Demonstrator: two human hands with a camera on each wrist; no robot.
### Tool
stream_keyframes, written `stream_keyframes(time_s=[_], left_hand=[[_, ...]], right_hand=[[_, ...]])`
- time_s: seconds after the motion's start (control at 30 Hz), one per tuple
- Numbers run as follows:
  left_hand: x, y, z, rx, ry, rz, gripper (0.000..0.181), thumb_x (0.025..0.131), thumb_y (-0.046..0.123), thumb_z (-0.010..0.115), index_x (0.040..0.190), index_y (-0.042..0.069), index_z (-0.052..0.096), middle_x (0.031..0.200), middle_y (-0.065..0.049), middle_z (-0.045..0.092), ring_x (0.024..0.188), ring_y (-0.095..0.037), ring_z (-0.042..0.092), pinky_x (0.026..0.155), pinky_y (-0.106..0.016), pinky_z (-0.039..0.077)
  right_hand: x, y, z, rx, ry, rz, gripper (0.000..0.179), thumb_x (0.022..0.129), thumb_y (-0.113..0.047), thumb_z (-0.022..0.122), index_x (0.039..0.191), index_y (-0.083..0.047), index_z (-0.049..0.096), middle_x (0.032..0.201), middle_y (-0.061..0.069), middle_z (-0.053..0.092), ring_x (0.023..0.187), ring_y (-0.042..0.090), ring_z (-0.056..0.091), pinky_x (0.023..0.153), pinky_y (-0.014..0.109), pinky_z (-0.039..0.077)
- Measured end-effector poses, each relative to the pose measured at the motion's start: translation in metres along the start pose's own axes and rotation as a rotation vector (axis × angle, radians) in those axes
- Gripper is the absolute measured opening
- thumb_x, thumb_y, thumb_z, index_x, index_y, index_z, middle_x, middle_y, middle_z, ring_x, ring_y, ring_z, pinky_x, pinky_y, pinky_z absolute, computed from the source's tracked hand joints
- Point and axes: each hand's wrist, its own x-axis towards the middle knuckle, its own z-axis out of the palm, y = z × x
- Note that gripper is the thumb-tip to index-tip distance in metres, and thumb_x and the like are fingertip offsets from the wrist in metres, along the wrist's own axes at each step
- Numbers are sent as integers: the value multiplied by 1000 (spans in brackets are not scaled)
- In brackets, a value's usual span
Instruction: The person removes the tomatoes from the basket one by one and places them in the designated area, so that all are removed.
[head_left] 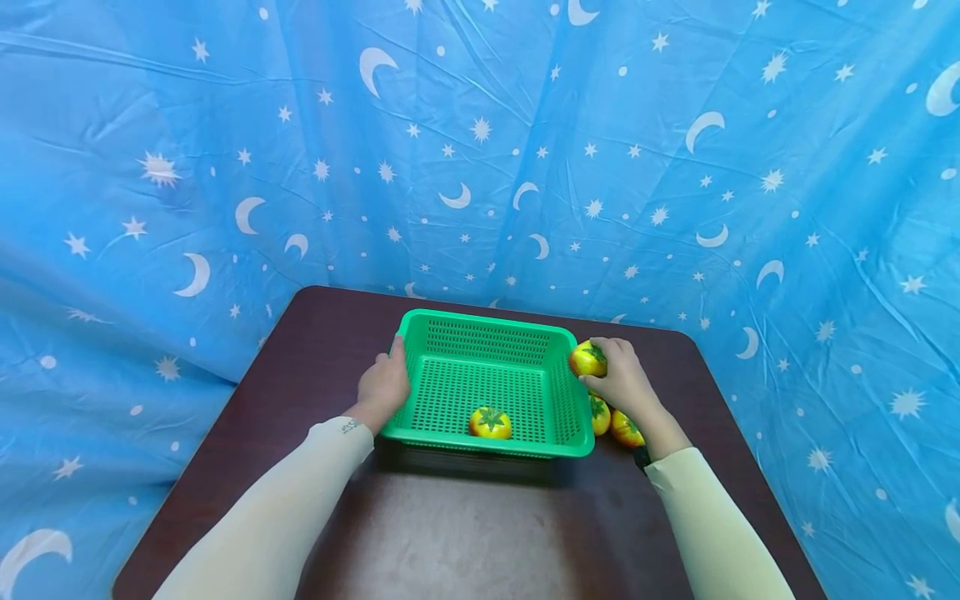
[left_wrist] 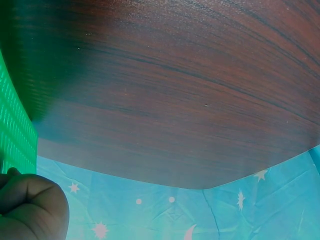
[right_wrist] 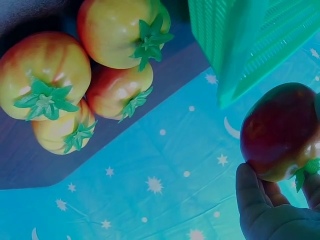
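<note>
Landmark: the green rectangular perforated plastic basket (head_left: 480, 451), on the dark brown wood-grain tabletop (head_left: 465, 533). Its opening faces up; its long axis runs left to right, the right end set slightly closer to the person. Walls and floor are slotted mesh under a smooth rim.

The left hand (head_left: 384, 383) is at the basket's left side, fingers clamped on its rim. The right hand (head_left: 624, 379) is at the basket's right rim, fingers pinching a glossy red-and-yellow tomato-shaped fruit (head_left: 584, 360), rounded, its green leafy cap turned towards the palm.

Inside the basket, near its front wall, sits one yellow-and-red round fruit (head_left: 481, 429), cap upward. Four similar smooth fruits (right_wrist: 47, 62) are clustered right of the basket. Beyond the basket hangs creased blue star-and-moon cloth (head_left: 480, 225).
</note>
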Motion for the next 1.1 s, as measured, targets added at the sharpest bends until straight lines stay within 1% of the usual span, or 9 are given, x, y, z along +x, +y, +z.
stream_keyframes(time_s=[0.2,0.4,0.63,0.87,1.1], left_hand=[[0,0,0,3,2,4,69,103,4,40,162,10,5,127,-29,54,77,-29,57,63,-42,47],[1,1,1,3,7,5,68,104,4,40,163,10,6,127,-29,54,80,-30,58,66,-43,49],[1,0,0,-4,10,0,68,104,4,39,163,12,5,127,-29,54,78,-29,57,64,-42,47],[1,1,0,-5,5,-4,67,105,5,37,163,11,5,127,-29,54,81,-29,58,66,-43,48],[0,0,1,-6,2,-6,67,104,4,38,163,11,6,127,-28,54,79,-29,59,65,-42,49]], right_hand=[[-5,3,-3,9,21,10,68,89,-15,74,147,1,43,151,30,35,134,46,39,105,62,43],[-14,13,-6,30,37,24,67,91,-15,72,148,1,41,151,30,33,133,46,39,105,62,44],[-23,21,-6,18,53,21,66,91,-14,72,147,2,41,150,30,35,133,46,38,107,63,41],[-31,27,-3,6,53,26,66,90,-15,73,146,3,43,147,29,38,131,45,39,106,62,43],[-39,30,-2,9,58,35,65,91,-14,72,146,4,42,148,30,37,131,46,39,105,62,44]])
